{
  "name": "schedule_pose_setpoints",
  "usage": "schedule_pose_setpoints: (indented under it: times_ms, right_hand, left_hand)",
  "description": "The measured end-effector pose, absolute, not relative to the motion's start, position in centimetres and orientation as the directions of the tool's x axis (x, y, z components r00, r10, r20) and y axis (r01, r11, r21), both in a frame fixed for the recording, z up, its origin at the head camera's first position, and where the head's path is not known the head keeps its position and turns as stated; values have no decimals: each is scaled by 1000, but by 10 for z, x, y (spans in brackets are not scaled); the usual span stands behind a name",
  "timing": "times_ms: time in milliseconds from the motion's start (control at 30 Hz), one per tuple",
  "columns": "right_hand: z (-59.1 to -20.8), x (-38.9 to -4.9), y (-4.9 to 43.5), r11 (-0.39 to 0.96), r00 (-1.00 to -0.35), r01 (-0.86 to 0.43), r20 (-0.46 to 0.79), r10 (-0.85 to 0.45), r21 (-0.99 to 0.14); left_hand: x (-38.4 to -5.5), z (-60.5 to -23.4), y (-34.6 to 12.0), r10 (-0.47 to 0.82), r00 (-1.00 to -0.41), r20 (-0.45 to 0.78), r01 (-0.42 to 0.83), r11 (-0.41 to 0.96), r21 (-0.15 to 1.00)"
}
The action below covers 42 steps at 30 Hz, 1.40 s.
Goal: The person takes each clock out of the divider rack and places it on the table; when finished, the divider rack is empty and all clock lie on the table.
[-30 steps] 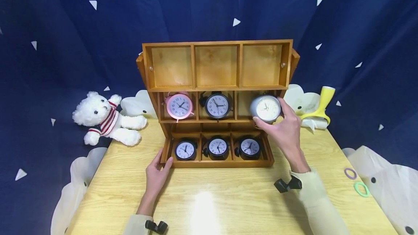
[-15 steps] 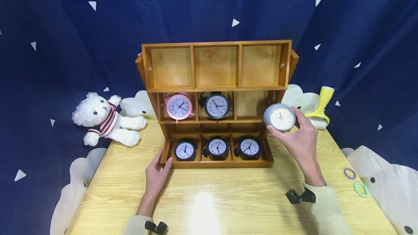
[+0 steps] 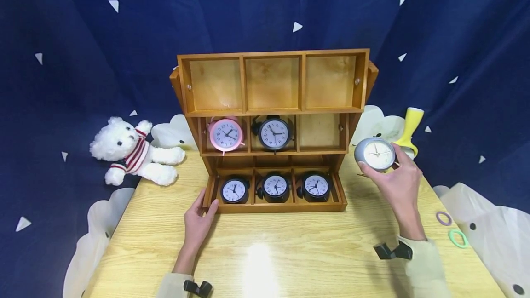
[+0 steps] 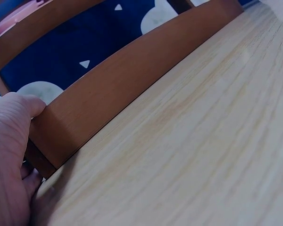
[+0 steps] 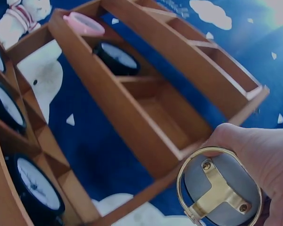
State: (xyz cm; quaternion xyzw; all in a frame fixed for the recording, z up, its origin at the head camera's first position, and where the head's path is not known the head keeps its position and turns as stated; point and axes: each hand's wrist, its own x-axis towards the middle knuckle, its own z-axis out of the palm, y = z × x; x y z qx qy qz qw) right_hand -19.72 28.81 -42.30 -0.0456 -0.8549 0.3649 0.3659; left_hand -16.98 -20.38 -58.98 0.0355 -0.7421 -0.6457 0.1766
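My right hand [image 3: 397, 187] holds a grey-blue round alarm clock [image 3: 377, 154] by its edges, in the air to the right of the tiered wooden shelf [image 3: 273, 111]. In the right wrist view the underside of this clock [image 5: 221, 188] shows a brass-coloured bracket and ring. My left hand [image 3: 198, 217] grips the front left corner of the shelf's bottom tray, its thumb on the front board [image 4: 99, 89]. In the middle tier sit a pink alarm clock [image 3: 226, 134] and a black one [image 3: 274, 133]; the right compartment there is bare. Three black clocks [image 3: 234, 191] lie in the bottom tray.
A white teddy bear [image 3: 128, 148] in a striped sweater sits at the left. Behind my right hand stands a yellow object [image 3: 411, 128]. Purple [image 3: 444, 218] and green rings [image 3: 457, 238] lie at the right table edge. The top tier's compartments [image 3: 271, 84] hold nothing.
My right hand has taken the grey-blue clock out of the middle tier's right compartment and carried it right and toward me. The left hand stays at the corner.
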Motion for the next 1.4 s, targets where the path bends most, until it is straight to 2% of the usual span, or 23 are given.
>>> schedule_pose_setpoints:
  times_ms: [167,433,867,1100,1400]
  right_hand:
    - [-441,-214,303,727,-771,-130,530,354,-674]
    - [-479,-252,321,699,-852,-49,395,343,-713]
    - [-516,-299,328,683,-929,16,241,279,-730]
    - [-529,-315,326,702,-950,29,198,240,-711]
    - [-540,-328,330,680,-956,86,132,263,-729]
  left_hand:
    - [-168,-584,-202,-279,-938,207,165,164,972]
    - [-156,-554,-194,-265,-942,206,157,194,968]
    - [-157,-556,-195,-280,-942,187,148,156,977]
    - [-156,-557,-196,-282,-939,196,153,168,974]
    - [-157,-556,-194,-273,-939,209,165,176,970]
